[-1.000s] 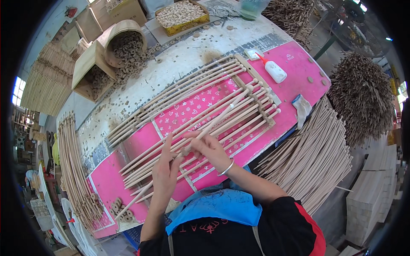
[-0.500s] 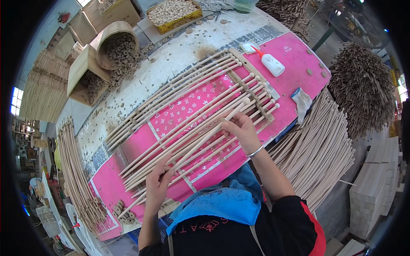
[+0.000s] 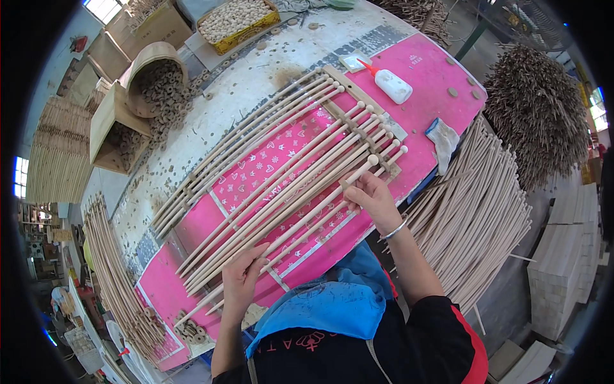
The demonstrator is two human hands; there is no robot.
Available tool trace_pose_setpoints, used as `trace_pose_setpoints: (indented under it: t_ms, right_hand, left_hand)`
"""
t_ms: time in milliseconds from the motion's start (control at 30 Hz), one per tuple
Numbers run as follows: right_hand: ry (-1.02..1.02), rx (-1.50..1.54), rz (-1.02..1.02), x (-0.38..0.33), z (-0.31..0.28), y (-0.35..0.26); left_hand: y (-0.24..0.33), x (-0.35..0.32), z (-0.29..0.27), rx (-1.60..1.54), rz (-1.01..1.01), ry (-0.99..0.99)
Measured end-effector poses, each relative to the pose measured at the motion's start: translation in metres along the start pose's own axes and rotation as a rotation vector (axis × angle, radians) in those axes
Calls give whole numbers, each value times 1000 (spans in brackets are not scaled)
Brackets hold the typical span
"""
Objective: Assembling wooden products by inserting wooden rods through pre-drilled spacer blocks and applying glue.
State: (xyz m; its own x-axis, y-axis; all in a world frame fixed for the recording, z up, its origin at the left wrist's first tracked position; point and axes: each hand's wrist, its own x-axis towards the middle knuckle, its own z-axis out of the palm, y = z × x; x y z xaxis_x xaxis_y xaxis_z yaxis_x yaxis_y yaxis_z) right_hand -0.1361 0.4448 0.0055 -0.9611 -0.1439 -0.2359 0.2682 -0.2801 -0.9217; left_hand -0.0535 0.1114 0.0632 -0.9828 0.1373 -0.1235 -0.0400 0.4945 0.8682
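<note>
A long wooden stick with a round ball knob [image 3: 373,159] slants across the near side of the table. Its upper part, just below the knob, is pinched in my right hand [image 3: 374,200]; a small tan piece shows at those fingertips, possibly a ring around the stick. Lower down, the fingers of my left hand [image 3: 242,276] are closed around the same stick. Beyond it, several ball-ended sticks [image 3: 281,185] lie side by side, their knob ends resting on a notched wooden rack [image 3: 366,136]. A farther group of similar sticks [image 3: 256,131] lies parallel to them.
A white glue bottle [image 3: 393,87] with a red tip and a glove [image 3: 442,142] lie on the pink cover [image 3: 428,67]. Wooden rings spill from a round container [image 3: 137,83]. A yellow crate [image 3: 231,42] holds wooden balls. Stick bundles [image 3: 467,217] stand at the right.
The held stick has moved toward me and to the right, away from the other sticks. My right hand went with it, slightly lower; the whole view has shifted a little.
</note>
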Motion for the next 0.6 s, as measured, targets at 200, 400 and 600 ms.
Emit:
trace_pose_setpoints:
  t_ms: [200,400,600]
  right_hand:
    - [92,20,-5,-11,-15,3]
    - [290,-53,-49,-13,-38,4]
    - [459,-202,-144,3,-63,3]
  left_hand:
    - [2,8,16,16,-6,-19]
    - [3,25,50,218,263,55]
    - [4,46,80,421,387,144]
